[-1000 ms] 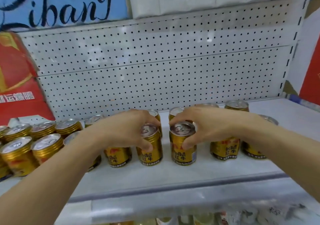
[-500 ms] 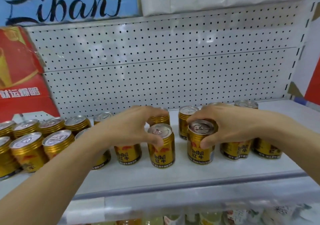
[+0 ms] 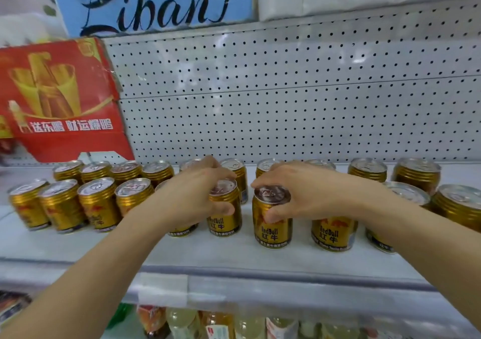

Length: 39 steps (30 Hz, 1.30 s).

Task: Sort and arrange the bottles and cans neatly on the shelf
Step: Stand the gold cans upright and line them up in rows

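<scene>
Several gold Red Bull cans stand upright on a white shelf (image 3: pixel 234 255). My left hand (image 3: pixel 192 198) grips the top of one gold can (image 3: pixel 225 216) in the front row, thumb on its near side. My right hand (image 3: pixel 307 192) grips the rim of the neighbouring gold can (image 3: pixel 273 226), thumb low on its front. The two held cans stand a small gap apart. A tidy block of cans (image 3: pixel 86 200) fills the shelf's left part. Looser cans (image 3: pixel 416 182) stand at the right, partly hidden behind my right forearm.
A red carton (image 3: pixel 59 99) leans against the perforated back panel (image 3: pixel 286 99) at the left. A blue lettered sign (image 3: pixel 156 2) hangs above. Bottles (image 3: pixel 208 323) show on the lower shelf. Bare shelf runs along the front edge.
The view has swung left, so the left block of cans and red carton show more. Both hands keep hold of their two cans, which now stand slightly farther apart.
</scene>
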Motion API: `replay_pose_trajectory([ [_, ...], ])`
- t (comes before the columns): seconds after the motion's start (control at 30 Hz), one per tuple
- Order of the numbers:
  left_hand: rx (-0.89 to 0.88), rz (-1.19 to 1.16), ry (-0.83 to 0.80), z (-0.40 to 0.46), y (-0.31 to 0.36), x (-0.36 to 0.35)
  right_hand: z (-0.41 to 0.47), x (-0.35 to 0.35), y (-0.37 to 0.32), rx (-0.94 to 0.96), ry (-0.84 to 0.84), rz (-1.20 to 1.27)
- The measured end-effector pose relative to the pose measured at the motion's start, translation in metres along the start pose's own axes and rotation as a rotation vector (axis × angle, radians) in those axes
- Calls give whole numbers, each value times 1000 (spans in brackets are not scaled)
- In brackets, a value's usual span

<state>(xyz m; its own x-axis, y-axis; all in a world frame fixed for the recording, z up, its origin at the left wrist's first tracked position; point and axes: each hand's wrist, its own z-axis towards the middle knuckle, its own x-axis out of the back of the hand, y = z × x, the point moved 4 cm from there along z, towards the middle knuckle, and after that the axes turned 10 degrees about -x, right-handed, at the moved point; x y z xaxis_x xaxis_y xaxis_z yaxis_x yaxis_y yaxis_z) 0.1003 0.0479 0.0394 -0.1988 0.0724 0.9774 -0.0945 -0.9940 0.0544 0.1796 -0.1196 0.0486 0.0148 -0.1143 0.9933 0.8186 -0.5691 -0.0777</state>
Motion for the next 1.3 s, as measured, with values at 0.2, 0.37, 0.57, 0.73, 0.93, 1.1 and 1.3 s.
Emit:
replay_pose_trajectory([
  [0.2, 34, -93, 9, 1, -6, -4, -1, -2, 0, 6, 2, 39],
  [0.37, 12, -100, 19, -7, -3, -4, -2, -4, -1, 3, -7, 26],
  [0.57, -45, -93, -10, -8, -4, -1, -5, -3, -7, -50, -27, 6],
  [0.73, -25, -176, 205, -34, -53, 41, -4, 9, -17, -119, 74, 87],
  [0.93, -122, 25, -34, -45, -83, 21, 24, -5, -71, -193, 77, 0],
  [1.1, -147, 49, -13, -35, -94, 10, 34, -23, -85, -311, 103, -20],
  [1.3, -219, -20, 13, -41, -89, 11, 35, -24, -86, -354, 86, -23],
])
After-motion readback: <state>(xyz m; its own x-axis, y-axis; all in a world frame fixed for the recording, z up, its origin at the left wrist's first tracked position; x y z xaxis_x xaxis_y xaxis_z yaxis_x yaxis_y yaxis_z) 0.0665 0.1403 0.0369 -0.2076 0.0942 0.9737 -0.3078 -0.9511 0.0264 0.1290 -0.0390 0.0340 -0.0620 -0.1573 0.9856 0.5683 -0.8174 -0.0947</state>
